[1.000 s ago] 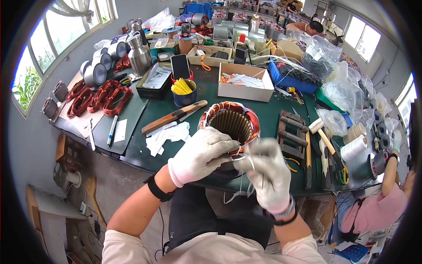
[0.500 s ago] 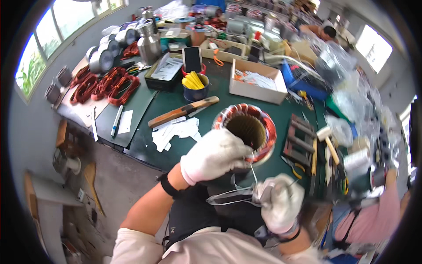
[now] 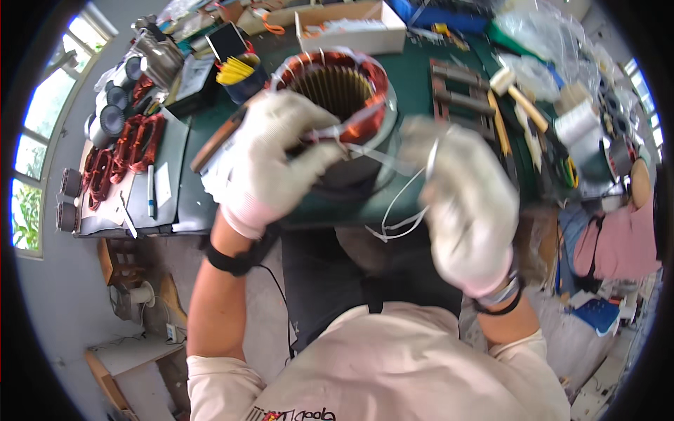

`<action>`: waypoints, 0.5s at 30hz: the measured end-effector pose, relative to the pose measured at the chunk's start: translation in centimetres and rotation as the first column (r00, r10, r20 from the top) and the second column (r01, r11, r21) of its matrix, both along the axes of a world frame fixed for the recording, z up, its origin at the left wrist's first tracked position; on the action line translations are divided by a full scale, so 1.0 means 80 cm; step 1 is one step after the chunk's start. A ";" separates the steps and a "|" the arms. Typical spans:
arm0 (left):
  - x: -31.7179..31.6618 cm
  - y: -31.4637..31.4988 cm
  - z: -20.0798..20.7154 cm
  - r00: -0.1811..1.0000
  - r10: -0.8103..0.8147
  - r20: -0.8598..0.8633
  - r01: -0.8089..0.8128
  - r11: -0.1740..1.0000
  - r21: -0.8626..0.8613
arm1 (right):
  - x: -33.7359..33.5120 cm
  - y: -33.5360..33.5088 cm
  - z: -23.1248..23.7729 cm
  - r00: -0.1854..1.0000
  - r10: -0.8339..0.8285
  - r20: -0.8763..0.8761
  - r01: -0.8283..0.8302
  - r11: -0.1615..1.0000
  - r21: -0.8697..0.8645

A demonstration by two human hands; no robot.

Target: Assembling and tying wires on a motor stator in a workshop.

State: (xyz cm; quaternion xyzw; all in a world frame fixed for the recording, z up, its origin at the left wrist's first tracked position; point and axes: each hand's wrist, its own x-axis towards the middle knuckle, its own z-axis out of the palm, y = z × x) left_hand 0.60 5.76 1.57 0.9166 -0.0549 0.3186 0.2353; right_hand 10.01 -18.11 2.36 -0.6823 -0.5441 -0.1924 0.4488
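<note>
A motor stator [image 3: 382, 126] with red-copper end windings and a slotted, hollow core stands on the bench in front of me. White lacing loops wrap its upper winding ring. My left hand [image 3: 270, 158], in a white glove, grips the near left side of that ring, thumb and fingers on either side of it. In my right hand [image 3: 467, 203], also gloved and smeared by motion, is a white lacing cord [image 3: 393, 203]. One stretch of cord runs from the ring's near edge to this hand; a loose loop dangles below. The right fingertips are blurred.
Left lie red wire coils [image 3: 130, 154] and a pen [image 3: 150, 189]. A wooden stick [image 3: 217, 140] and a cup of yellow strips [image 3: 242, 77] stand near the stator. Behind is an open carton [image 3: 351, 31]; right, a dark metal frame [image 3: 460, 98] and a mallet [image 3: 519, 98].
My view has tilted down, so the bench appears higher. My right hand has moved up and closer to the stator with the cord. My left hand remains at the winding ring.
</note>
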 end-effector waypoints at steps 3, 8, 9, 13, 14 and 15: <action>0.002 0.004 -0.006 1.000 -0.024 -0.008 0.024 0.999 -0.047 | 0.030 0.015 -0.015 0.998 0.016 -0.059 -0.015 1.000 0.013; 0.002 -0.003 -0.017 0.990 -0.068 0.123 0.053 0.991 0.122 | 0.062 0.054 -0.048 0.990 0.083 0.112 -0.099 0.984 0.146; 0.003 -0.005 -0.019 0.988 -0.077 0.136 0.065 0.993 0.094 | 0.062 0.054 -0.048 0.988 0.094 0.125 -0.111 0.985 0.132; 0.002 -0.006 -0.012 0.986 -0.085 0.142 0.070 0.991 0.110 | 0.053 0.053 -0.044 0.985 0.075 0.158 -0.082 0.996 0.042; 0.000 -0.004 -0.011 0.985 -0.089 0.149 0.071 0.990 0.120 | 0.050 0.052 -0.039 0.988 0.049 0.145 -0.041 0.998 -0.055; -0.004 -0.003 -0.012 0.988 -0.085 0.127 0.070 0.991 0.117 | 0.049 0.053 -0.040 0.990 0.043 0.137 -0.039 0.999 -0.033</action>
